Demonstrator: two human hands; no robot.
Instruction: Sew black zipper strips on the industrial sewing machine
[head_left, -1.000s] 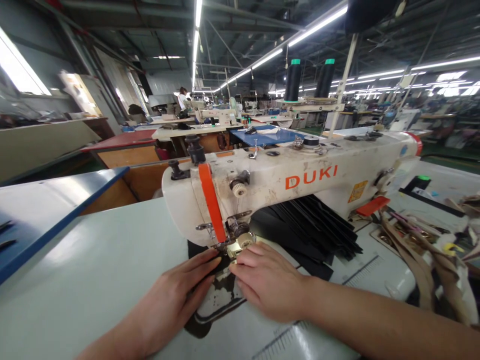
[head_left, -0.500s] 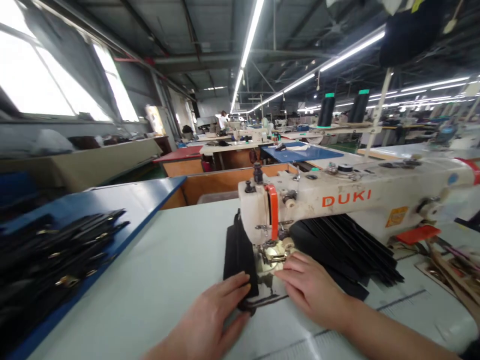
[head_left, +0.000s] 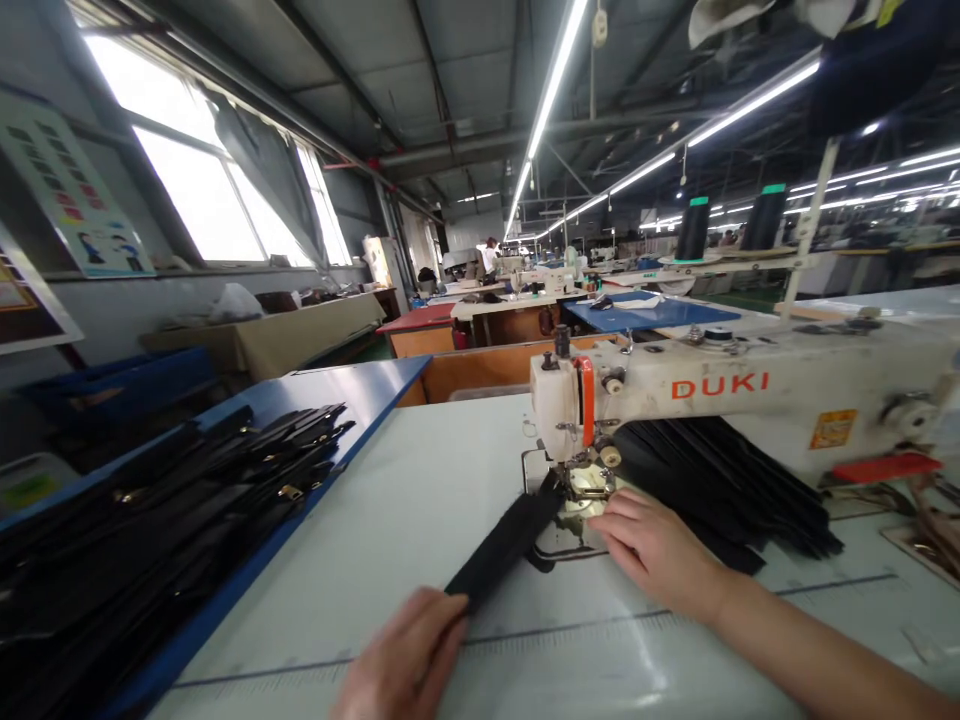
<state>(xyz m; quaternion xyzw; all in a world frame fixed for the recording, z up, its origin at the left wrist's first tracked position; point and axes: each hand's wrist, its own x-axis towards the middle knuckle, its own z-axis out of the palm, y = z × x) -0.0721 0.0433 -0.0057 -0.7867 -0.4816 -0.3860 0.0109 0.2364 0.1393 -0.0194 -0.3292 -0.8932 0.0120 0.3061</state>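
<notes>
My left hand (head_left: 412,645) pinches the near end of a black fabric strip (head_left: 502,545). The strip runs slantwise over the pale table, its far end at the needle area of a white sewing machine (head_left: 720,385) marked DUKI. My right hand (head_left: 649,540) rests beside the metal needle plate (head_left: 581,515), fingertips bent together near its right edge; whether anything lies beneath them is hidden. Under the machine's arm, just beyond my right hand, lies a fanned stack of black fabric pieces (head_left: 720,490).
On the left, a blue table (head_left: 401,385) bears a heap of black zippered pieces (head_left: 187,510). A ruler marking (head_left: 540,628) crosses the near tabletop. Two black thread cones (head_left: 691,232) stand behind the machine. A small tray (head_left: 919,548) sits at the right edge.
The strip has swung from upright along the needle plate to a slant toward me. My left hand has moved down and left with its end. The view has turned left.
</notes>
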